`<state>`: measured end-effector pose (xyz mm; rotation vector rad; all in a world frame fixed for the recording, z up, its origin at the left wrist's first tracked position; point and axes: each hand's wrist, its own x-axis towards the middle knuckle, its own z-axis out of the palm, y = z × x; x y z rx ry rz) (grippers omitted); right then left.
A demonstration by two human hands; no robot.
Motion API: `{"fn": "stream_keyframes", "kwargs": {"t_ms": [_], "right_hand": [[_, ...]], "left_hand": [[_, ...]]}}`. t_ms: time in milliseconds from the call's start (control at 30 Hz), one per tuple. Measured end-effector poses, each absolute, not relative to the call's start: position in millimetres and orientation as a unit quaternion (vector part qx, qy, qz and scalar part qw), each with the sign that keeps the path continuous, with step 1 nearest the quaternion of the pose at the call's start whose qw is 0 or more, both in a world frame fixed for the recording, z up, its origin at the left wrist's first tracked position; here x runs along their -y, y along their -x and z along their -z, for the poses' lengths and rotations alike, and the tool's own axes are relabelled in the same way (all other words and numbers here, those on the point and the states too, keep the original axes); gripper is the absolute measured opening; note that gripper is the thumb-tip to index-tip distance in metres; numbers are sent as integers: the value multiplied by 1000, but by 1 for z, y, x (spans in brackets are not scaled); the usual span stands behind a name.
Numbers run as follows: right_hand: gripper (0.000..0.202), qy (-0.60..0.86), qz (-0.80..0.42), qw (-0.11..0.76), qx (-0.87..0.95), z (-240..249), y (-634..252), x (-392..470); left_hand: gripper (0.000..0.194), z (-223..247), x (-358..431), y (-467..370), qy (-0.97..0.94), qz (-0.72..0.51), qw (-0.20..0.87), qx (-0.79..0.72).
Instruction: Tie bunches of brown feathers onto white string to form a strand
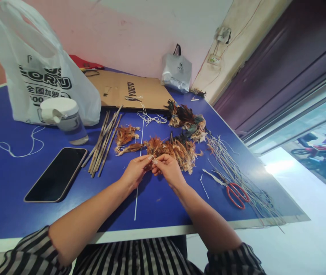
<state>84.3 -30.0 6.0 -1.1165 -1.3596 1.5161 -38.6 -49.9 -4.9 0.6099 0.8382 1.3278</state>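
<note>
My left hand (138, 170) and my right hand (168, 169) meet at the middle of the table, both with fingers pinched. A thin pale bit shows between the fingertips, too small to name. Just beyond the hands lies a heap of brown feathers (180, 152). Left of that heap sits a smaller cluster of orange-brown feathers (127, 135), with pale ties on it. Darker feathers (184, 116) lie farther back. Loose white string (153, 119) is tangled behind the feathers.
Thin sticks (102, 145), a phone (56, 175), a lidded water jug (72, 124) and a white plastic bag (51, 68) stand or lie left. Red-handled scissors (237, 195) and long pale strands (237, 172) lie right. Cardboard (114, 86) and a silver bag (177, 70) are behind.
</note>
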Motion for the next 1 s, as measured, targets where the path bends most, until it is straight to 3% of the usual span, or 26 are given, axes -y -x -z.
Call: {"fn": "stream_keyframes", "kwargs": {"t_ms": [200, 300, 433, 567, 833, 1000], "right_hand": [[16, 376, -234, 384, 811, -8, -95, 31], [16, 309, -161, 398, 848, -14, -103, 32], [9, 268, -211, 454, 823, -18, -104, 38], [8, 221, -335, 441, 803, -13, -99, 45], [22, 137, -152, 310, 928, -9, -85, 44], [13, 216, -255, 342, 878, -10, -71, 48]], "left_hand": [[12, 1, 47, 42, -185, -602, 672, -390], [8, -6, 49, 44, -136, -581, 709, -375], [10, -18, 62, 46, -105, -549, 733, -388], [10, -19, 79, 52, -96, -534, 735, -407], [7, -5, 98, 65, -102, -553, 683, -466], [10, -3, 102, 70, -135, -562, 658, -482]]}}
